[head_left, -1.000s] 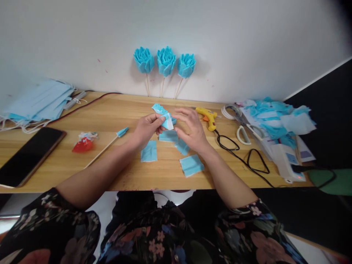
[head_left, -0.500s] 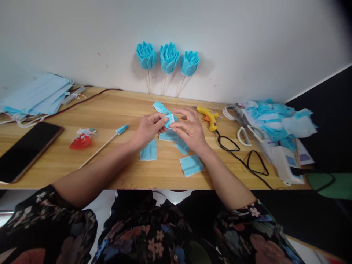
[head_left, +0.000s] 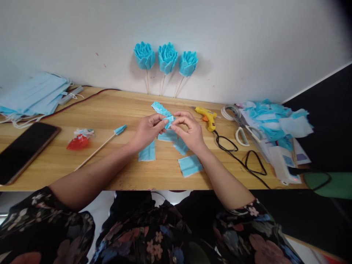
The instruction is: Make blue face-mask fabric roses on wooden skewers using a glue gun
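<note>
Between my two hands is a small blue fabric piece (head_left: pixel 168 121) with a pale edge. My left hand (head_left: pixel 145 134) pinches its left side between thumb and fingers. My right hand (head_left: pixel 191 131) has closed its thumb and fingertips on the right side. Just behind them lies a row of folded blue petals (head_left: pixel 160 108). Flat blue rectangles lie around and below the hands: one to the left (head_left: pixel 147 152), one to the right (head_left: pixel 190 165), and others partly hidden under the fingers. A wooden stick (head_left: pixel 96 151) with a blue wrapped tip (head_left: pixel 120 129) rests left of my left forearm.
Three blue fabric flowers (head_left: pixel 167 58) on sticks lean against the wall. A yellow glue gun (head_left: pixel 209 119), white-handled scissors (head_left: pixel 242 136) and a blue scrap pile (head_left: pixel 275 119) lie right. Leftward are stacked masks (head_left: pixel 35 93), a red bag (head_left: pixel 78 143) and a phone (head_left: pixel 27 150).
My right hand's raised fingers have come down and closed on the fabric piece. The left hand keeps its pinch. The whole view has shifted slightly.
</note>
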Motion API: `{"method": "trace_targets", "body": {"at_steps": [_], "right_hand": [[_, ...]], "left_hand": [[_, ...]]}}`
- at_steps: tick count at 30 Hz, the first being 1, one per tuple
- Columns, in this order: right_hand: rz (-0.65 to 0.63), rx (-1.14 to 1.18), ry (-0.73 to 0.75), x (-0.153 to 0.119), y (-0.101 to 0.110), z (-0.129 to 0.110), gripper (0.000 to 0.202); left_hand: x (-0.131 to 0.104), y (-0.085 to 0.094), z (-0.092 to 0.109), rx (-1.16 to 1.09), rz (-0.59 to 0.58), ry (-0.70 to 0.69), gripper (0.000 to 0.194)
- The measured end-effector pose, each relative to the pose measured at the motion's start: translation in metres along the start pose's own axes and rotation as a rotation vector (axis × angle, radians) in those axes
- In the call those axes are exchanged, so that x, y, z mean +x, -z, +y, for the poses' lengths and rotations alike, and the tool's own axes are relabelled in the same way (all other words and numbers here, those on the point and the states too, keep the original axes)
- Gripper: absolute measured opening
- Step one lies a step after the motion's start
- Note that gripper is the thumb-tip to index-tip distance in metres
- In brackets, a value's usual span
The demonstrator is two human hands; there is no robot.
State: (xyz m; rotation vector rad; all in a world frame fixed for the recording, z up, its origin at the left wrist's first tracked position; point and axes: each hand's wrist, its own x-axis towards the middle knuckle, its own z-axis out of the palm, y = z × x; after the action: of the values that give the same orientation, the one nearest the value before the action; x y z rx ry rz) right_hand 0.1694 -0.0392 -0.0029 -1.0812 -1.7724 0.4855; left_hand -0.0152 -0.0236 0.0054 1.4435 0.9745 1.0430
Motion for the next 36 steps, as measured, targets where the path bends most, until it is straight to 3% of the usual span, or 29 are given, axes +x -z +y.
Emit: {"method": "trace_targets", "body": {"at_steps": [25, 36], "right_hand": [[0.022, 0.145, -0.139, -0.0007, -0.0049, -0.0023, 0.012], [0.019, 0.223, -0.184, 0.0000, -0.0051, -0.0002, 0.033]], "left_hand": [[-0.0028, 0.0006, 0.0039, 0.043, -0.068, 0.003, 0.021], [-0.0031, 0.0018, 0.0051, 0.018, -0.147, -0.011, 0.031]]}}
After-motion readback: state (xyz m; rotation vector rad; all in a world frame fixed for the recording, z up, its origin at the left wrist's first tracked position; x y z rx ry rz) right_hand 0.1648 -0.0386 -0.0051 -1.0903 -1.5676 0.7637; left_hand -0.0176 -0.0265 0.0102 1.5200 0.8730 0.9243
